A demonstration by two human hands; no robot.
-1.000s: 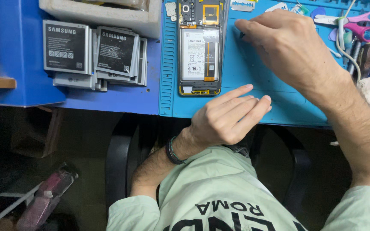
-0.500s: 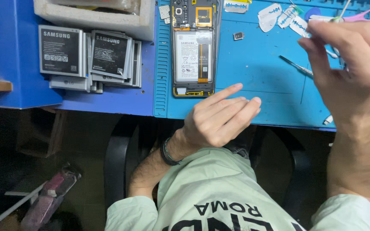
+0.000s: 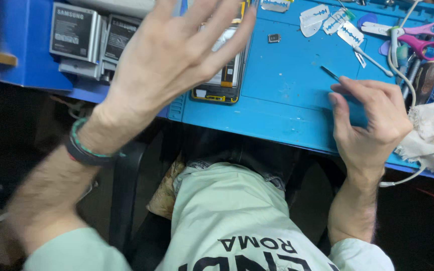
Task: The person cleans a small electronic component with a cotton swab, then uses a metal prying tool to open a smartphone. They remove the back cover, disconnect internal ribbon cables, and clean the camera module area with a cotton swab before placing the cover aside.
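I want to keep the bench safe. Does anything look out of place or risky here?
Yes: bare razor blades lie loose on the blue mat beyond the right hand, edges exposed.

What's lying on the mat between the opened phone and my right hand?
In the head view, between the opened phone and the right hand lies mostly bare blue mat, with one small dark square part near its top and a thin dark tool by the fingertips.

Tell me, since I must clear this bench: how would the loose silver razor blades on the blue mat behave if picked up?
The thin silver razor blades look light and slightly flexible, probably bending rather than snapping. Lying flat on the blue silicone mat, they would likely slide when pushed and be hard to lift by an edge. Their sharp edges suggest careful handling.
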